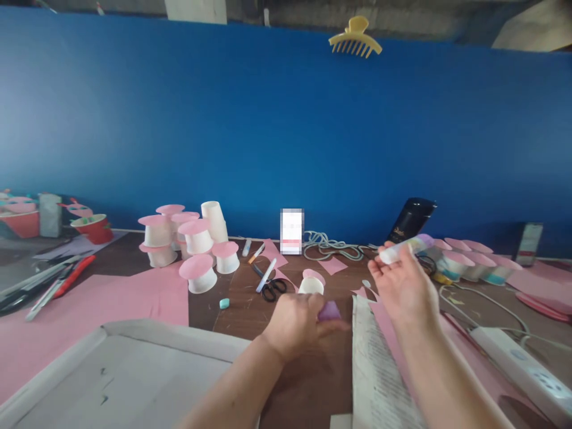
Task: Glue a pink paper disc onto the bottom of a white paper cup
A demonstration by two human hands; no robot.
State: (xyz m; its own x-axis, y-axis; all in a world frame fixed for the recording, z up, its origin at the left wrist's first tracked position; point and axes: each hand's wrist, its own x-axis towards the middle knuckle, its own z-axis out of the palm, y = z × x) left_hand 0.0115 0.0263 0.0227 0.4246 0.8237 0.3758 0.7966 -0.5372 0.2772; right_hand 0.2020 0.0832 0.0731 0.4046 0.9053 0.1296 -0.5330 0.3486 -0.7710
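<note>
My left hand (pixel 297 322) is closed around a small purple piece (pixel 329 311), perhaps a cap, low over the brown table. Just behind it stands a white paper cup (pixel 311 283) with a pink round piece on its far side. My right hand (pixel 404 280) is palm up, and a white and purple tube (pixel 406 248) lies across its fingers, held near the thumb. Black-handled scissors (pixel 273 289) and a pale cutter (pixel 267 275) rest left of the cup.
Cups topped with pink discs (pixel 196 262) stand at the back left. A white tray (pixel 179 333) fills the front left. Newspaper (pixel 375 357), pink sheets, a power strip (pixel 527 363) and a tilted black bottle (pixel 412 219) are on the right.
</note>
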